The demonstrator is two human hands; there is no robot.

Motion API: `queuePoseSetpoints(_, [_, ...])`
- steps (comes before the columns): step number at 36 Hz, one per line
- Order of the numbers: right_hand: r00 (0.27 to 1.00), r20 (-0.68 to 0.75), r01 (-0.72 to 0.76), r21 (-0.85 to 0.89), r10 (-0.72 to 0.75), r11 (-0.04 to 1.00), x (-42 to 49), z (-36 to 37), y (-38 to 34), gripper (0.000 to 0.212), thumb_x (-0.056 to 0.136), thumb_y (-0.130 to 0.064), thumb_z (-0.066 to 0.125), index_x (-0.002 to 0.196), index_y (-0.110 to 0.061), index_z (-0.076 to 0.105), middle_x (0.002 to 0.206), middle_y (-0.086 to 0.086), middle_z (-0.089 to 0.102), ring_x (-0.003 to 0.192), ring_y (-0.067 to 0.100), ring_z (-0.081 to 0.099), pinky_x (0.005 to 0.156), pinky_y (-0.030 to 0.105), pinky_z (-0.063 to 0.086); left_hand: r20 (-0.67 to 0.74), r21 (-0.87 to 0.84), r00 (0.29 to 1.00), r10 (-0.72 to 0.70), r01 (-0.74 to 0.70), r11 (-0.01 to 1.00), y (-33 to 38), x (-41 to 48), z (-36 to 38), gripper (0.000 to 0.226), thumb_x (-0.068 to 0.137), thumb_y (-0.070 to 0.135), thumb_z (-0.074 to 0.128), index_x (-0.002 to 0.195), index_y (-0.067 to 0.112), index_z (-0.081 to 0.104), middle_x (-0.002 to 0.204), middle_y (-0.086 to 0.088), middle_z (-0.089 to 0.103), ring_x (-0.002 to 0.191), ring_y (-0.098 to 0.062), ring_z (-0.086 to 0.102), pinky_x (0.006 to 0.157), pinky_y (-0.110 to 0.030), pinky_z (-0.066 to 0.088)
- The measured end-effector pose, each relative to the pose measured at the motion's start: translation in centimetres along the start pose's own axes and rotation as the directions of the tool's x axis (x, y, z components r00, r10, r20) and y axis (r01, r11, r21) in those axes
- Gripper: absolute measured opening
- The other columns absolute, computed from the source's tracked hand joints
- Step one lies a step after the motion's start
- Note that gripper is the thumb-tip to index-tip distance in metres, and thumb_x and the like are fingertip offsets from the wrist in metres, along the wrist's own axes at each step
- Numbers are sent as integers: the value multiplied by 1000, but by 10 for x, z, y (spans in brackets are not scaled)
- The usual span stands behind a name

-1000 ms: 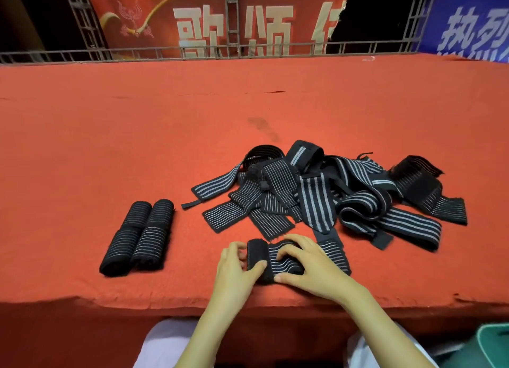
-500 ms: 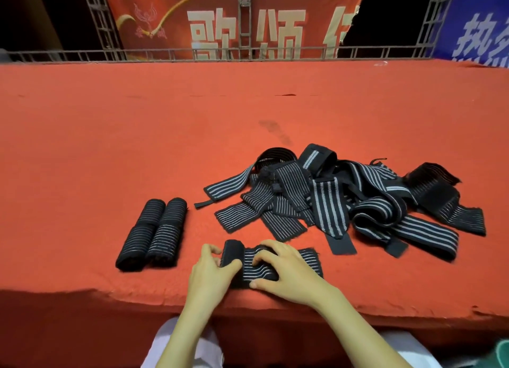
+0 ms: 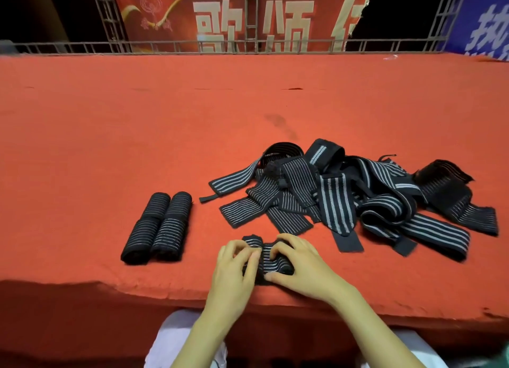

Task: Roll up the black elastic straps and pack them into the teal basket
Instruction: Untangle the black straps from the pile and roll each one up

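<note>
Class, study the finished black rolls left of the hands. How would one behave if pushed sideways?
The finished rolls are cylinders lying on their sides, so probably they would roll. Wound fabric suggests light and squashy, not stiff. The felt-like red cloth may slow them.

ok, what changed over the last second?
The strap got rolled further. Its flat tail, which stuck out to the right past the right hand, has been wound in and no longer shows. The left hand and the right hand kept their grip on it throughout. The finished rolls and the loose pile stayed put on the red cloth.
</note>
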State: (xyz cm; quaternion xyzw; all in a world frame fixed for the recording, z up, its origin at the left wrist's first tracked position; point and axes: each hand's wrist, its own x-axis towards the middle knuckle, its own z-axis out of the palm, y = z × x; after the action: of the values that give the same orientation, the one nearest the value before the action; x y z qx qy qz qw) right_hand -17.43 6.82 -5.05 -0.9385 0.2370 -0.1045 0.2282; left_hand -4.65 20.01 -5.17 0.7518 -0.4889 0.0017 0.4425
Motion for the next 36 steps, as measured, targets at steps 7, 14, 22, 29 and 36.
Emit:
queuePoseSetpoints(7, [999, -21, -31, 70, 32, 997, -10, -3, 16, 50, 66, -71, 49, 103, -37, 53, 134, -14, 38, 128, 9, 33, 109, 27, 22, 133, -239, 988, -74, 104, 965, -3, 10, -13, 28, 81, 8, 65, 97, 31, 69, 99, 23, 64, 92, 4, 56, 76, -6, 39])
queuePoseSetpoints(14, [999, -46, -21, 110, 26, 994, -14, -1, 18, 48, 68, -69, 52, 105, -38, 53, 137, -13, 37, 130, 8, 31, 112, 31, 22, 201, -302, 918, -340, 389, 870, -9, 12, -7, 40, 64, 29, 80, 95, 32, 56, 95, 1, 57, 77, -11, 54, 68, -21, 45])
queuePoseSetpoints(22, [999, -41, -19, 105, 24, 994, -16, -3, 23, 47, 68, -70, 53, 104, -38, 53, 138, -13, 36, 134, 8, 28, 114, 34, 23, 119, -153, 944, -309, 325, 933, 8, 12, 6, 37, 74, 17, 75, 100, 19, 50, 94, 3, 55, 76, -2, 51, 68, -13, 38])
queuePoseSetpoints(29, [997, -44, -58, 112, 63, 992, -24, -16, 28, 55, 63, -72, 50, 103, -35, 56, 141, -7, 36, 134, 9, 28, 113, 33, 23, 23, -4, 989, -149, 149, 989, 28, 12, 22, 35, 70, 12, 70, 98, 14, 50, 98, 4, 45, 90, -17, 49, 79, -26, 38])
queuePoseSetpoints(36, [991, -42, -114, 180, 123, 977, -34, -26, 39, 39, 67, -58, 69, 96, -38, 54, 130, -13, 36, 129, 5, 29, 108, 23, 22, 25, 67, 999, 37, -39, 997, 37, 11, 42, 34, 74, 37, 69, 98, 16, 57, 98, 8, 49, 89, -10, 39, 81, -22, 36])
